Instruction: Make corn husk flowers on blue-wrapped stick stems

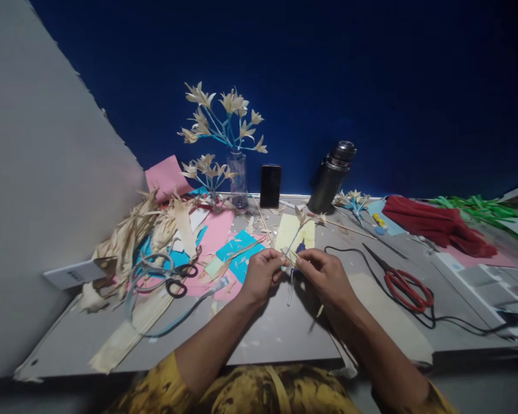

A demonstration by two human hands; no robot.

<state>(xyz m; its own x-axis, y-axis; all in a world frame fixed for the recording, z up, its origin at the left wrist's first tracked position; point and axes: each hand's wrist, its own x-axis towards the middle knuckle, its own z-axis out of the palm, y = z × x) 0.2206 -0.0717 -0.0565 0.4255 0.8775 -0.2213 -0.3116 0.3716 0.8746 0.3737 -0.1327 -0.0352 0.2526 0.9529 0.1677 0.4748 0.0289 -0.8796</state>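
In the middle of the table, my left hand (265,276) is closed in a pinch on the thin stem of a dried-husk flower (302,217), its pale petals pointing up and away. Close beside it, my right hand (324,277) pinches a small pale strip (294,257) against the stem. Beyond my fingers lies a yellow paper sheet (284,230). A dark blue pointed object (301,246) shows between the hands, mostly hidden. Below them a thin clear stick (290,296) pokes out.
Left: dried husks (129,241), black-handled scissors (176,280), blue-grey ribbon (164,330), blue paper (242,253). Back: flowers in a clear bottle (239,181), a phone (270,187), a steel flask (332,178). Right: red-handled scissors (408,290), black cord (373,270), red cloth (440,224).
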